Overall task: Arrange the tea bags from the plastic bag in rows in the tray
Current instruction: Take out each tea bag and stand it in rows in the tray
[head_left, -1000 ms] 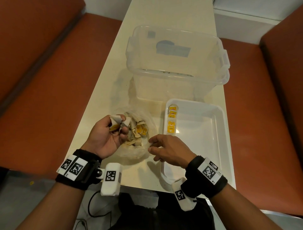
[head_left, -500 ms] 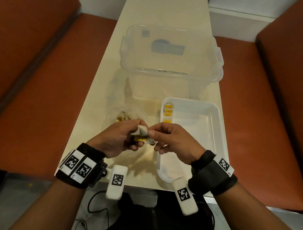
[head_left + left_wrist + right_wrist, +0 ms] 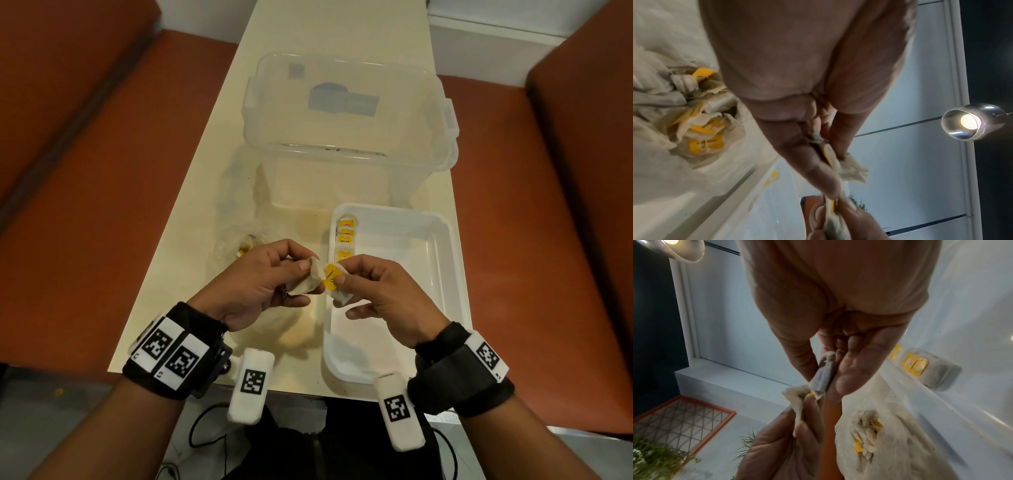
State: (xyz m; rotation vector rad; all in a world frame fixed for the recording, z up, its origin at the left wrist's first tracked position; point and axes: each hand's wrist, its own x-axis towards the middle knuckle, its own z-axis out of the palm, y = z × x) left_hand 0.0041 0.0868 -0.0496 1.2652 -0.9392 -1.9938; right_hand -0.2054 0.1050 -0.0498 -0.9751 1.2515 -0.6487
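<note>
- While both hands are raised over the near edge of the table (image 3: 191, 212), the left hand (image 3: 263, 284) pinches a pale tea bag (image 3: 310, 279) between thumb and curled fingers.
- Just beside it, the right hand (image 3: 380, 301) pinches a second tea bag with a yellow tag (image 3: 334, 279) between thumb and forefinger, its other fingers loosely curled; the two bags touch between the hands.
- Below the right hand sits the white tray (image 3: 455, 274), with a short row of tea bags (image 3: 346, 236) along its left wall.
- Left of the tray, behind the left hand, the plastic bag (image 3: 239, 246) lies crumpled with more tea bags inside.
- Farther back stands a clear storage bin (image 3: 342, 113), touching the tray's far rim.
</note>
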